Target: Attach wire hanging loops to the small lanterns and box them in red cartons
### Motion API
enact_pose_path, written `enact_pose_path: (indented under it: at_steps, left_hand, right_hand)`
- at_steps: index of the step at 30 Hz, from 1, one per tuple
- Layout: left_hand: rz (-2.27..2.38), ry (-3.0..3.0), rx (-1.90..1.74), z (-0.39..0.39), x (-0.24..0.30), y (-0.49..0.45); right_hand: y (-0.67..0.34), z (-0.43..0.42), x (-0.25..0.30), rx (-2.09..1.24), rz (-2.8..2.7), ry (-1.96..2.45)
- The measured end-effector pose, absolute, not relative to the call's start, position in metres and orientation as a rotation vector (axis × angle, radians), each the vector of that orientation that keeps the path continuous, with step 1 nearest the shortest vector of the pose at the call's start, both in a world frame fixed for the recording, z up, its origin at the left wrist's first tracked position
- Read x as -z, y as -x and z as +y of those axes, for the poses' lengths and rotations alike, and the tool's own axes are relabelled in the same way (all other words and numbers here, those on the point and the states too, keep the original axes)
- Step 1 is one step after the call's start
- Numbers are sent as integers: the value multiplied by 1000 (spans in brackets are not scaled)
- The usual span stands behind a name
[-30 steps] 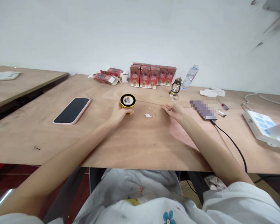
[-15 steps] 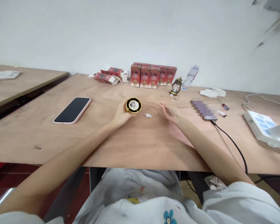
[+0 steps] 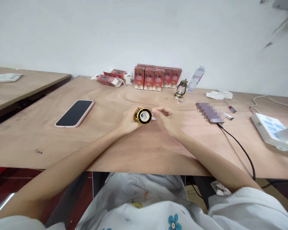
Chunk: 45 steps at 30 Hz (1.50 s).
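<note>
My left hand (image 3: 129,121) grips a small round gold-and-black lantern base (image 3: 144,116), tilted so its round face points toward me. My right hand (image 3: 165,115) has come in beside it, fingers curled over a small white wired part (image 3: 155,118) lying on the wooden table (image 3: 139,150). Whether the right fingers have pinched that part I cannot make out. A finished small lantern (image 3: 180,89) stands farther back.
A row of red boxes (image 3: 157,77) and opened boxes (image 3: 110,78) line the back. A pink-cased phone (image 3: 74,113) lies at left. At right are a blurred device with black cable (image 3: 210,112), a screwdriver (image 3: 230,108), tissue (image 3: 219,95), a bottle (image 3: 195,78) and a white power strip (image 3: 273,131).
My left hand carried the round base to the right and tilted it toward me. My right hand moved left and curled over the small white part.
</note>
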<state>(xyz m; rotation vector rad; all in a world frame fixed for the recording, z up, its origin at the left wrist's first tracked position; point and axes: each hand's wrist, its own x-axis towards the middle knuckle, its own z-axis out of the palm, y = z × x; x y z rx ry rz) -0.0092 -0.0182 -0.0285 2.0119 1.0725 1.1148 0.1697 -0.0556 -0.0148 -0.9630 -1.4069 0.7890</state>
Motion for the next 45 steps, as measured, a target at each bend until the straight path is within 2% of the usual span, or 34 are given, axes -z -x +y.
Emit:
enact_pose_path:
  at_steps: [8,22,27,32,33,39,45]
  left_hand:
    - [1023,-2127,-1092,-25,30,4]
    - [1009,-2084,-1091,-24,31,4]
    - [1010,-2089,-1101,-23,32,3]
    - [984,-2076,-1119,-22,32,3]
    - [986,-2067,-1116,-22,32,3]
    - [984,-2041,-1127,-22,30,3]
    - [991,-2056,-1130,-21,31,4]
  right_hand:
    - [-166,-66,13,-303,-1667,969]
    - [-167,-67,15,-326,-1745,943]
    - [-164,-63,16,-535,-1537,963]
    - [-188,-31,16,-1179,-728,1243]
    - [-197,-23,16,-1225,-620,1289]
    - [-251,6,6,-1144,-330,1348]
    - [-254,12,13,-1194,-276,1300]
